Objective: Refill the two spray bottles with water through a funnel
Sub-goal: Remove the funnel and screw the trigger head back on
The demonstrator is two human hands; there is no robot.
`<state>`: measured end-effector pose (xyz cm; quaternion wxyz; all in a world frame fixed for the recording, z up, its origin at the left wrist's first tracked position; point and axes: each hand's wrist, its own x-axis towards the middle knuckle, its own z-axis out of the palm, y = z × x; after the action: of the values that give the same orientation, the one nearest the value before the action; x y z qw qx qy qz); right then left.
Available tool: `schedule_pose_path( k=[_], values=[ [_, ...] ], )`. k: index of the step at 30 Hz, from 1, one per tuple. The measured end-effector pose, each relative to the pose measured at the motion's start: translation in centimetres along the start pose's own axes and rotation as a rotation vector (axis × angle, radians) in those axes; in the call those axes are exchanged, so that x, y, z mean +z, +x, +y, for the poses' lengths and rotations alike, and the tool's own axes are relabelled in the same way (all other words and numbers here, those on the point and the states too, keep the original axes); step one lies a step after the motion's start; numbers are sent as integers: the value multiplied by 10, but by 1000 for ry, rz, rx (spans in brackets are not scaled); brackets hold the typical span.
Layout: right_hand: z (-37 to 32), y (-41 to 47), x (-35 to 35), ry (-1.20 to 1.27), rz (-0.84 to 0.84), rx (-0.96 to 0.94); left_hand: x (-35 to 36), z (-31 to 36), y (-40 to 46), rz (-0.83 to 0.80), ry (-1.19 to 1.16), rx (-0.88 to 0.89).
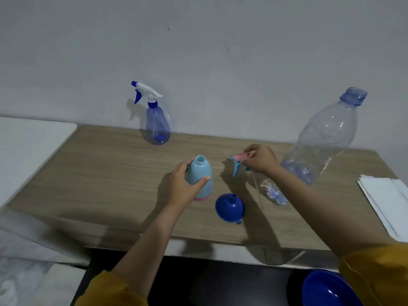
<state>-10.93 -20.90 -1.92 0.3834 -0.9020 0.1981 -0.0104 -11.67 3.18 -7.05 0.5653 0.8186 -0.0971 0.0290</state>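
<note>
A light blue spray bottle (202, 173) with a pink base stands uncapped mid-table, and my left hand (184, 184) is wrapped around its body. My right hand (260, 159) holds its pink and blue spray head (239, 161) in the air just to the right, with the clear dip tube hanging down from it. A dark blue funnel (229, 207) lies mouth-down on the table in front of the bottle. A clear blue spray bottle (157, 124) with a white and blue trigger stands at the back by the wall. A large clear water bottle (324, 138) stands uncapped at the right.
The wooden table (99, 173) runs up against a grey wall. Folded white paper (386, 199) lies at the table's right edge. A white surface (28, 146) adjoins the left side. A blue bowl (326, 290) sits below the front edge at the lower right.
</note>
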Motion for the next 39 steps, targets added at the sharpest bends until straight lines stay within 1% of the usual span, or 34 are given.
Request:
schedule_pose_path(
  k=[5, 8, 10, 14, 16, 19, 22, 25, 30, 33, 39],
  values=[
    [-43, -8, -36, 159, 186, -102, 1, -3, 1, -7, 4, 7],
    [-72, -26, -49, 300, 198, -186, 1, -5, 2, -15, 10, 23],
    [-88, -38, -53, 307, 218, -272, 2, -7, 3, -9, 0, 43],
    [-109, -57, -49, 207, 307, -461, 3, -8, 4, -6, -14, 26],
    [-116, -63, -47, 216, 354, -508, 3, -9, 5, -7, -29, 30],
    [-124, -68, -48, 296, 431, -557, 3, -9, 5, -6, -22, 25],
    [-130, -68, -50, 431, 499, -539, 2, -7, 4, -6, -17, 25],
    [-135, -67, -49, 588, 526, -496, 2, -6, 5, -34, -2, 13],
    [-141, -68, -40, 889, 467, -417, 3, -6, 6, -15, 0, 10],
    [-142, -66, -32, 943, 445, -403, 4, -7, 6, -20, 1, -3],
    [-141, -62, -14, 935, 424, -392, 5, -5, 7, -11, 1, -25]
  ],
)
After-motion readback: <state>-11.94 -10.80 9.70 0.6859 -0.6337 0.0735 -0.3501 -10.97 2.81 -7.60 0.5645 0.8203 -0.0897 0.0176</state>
